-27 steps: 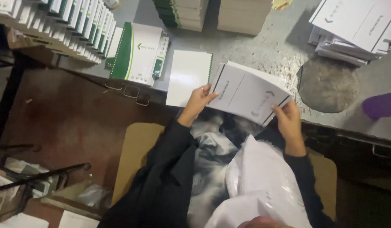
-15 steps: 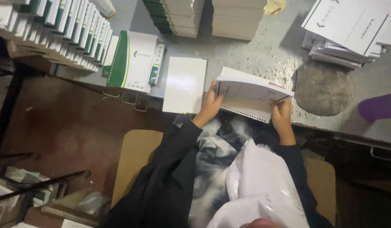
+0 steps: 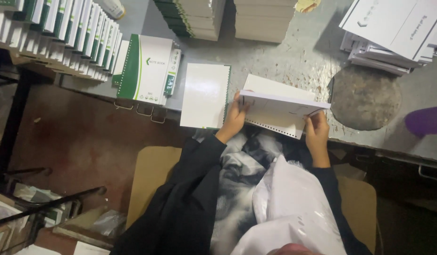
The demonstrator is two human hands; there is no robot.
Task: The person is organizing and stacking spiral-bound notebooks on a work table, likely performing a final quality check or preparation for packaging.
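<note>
Nearest the camera, a lap covered by a patterned grey-and-white cloth and a white plastic sheet is seen, with black sleeves running up to both hands. A tan cardboard-coloured seat panel shows at either side of the body.

At the near edge of the grey, scuffed tabletop, a white stack of punched paper sheets is held between the two hands, raised at a tilt with its perforated edge turned towards the body. The left hand is closed on the stack's left end, the grip pinching the sheets with the thumb on top. The right hand is closed on the stack's lower right corner, the grip pressed onto the paper from both faces.

Just beside the left hand, a plain white card cover with a thin green edge is laid flat, overhanging the near edge. Further left, a green-and-white spiral notebook cover lies flat, and beyond it a row of upright green-and-white notebooks is packed along the left edge.

To the right of the held stack, a dark round patch marks the tabletop. At the far edge, two tall stacks of paper blocks are stood, and a fanned pile of white printed covers is spread at the far right corner. A purple object is cut off at the right edge
</note>
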